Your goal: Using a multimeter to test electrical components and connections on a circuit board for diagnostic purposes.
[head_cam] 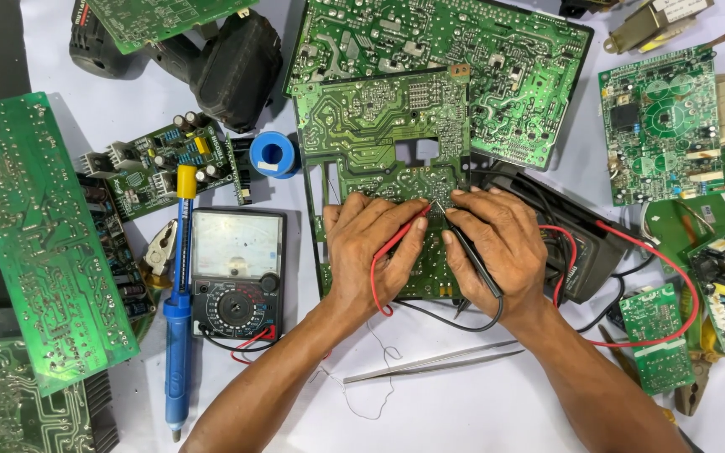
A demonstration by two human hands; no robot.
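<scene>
Probing: 2 hands work over a green circuit board lying flat on the white table.
Left hand: fingers pinched on the red probe.
Red probe axis: slanted, tip up and right toward the board's middle, lead looping down by the wrist.
Right hand: fingers pinched on the black probe.
Black probe axis: slanted, tip up and left, tail down and right.
Tips: both meet the board near each other, between the 2 thumbs.
Board: long axis runs away from the person; near end under both hands.
Multimeter: left of the hands.
Tweezers: near the wrists.
</scene>
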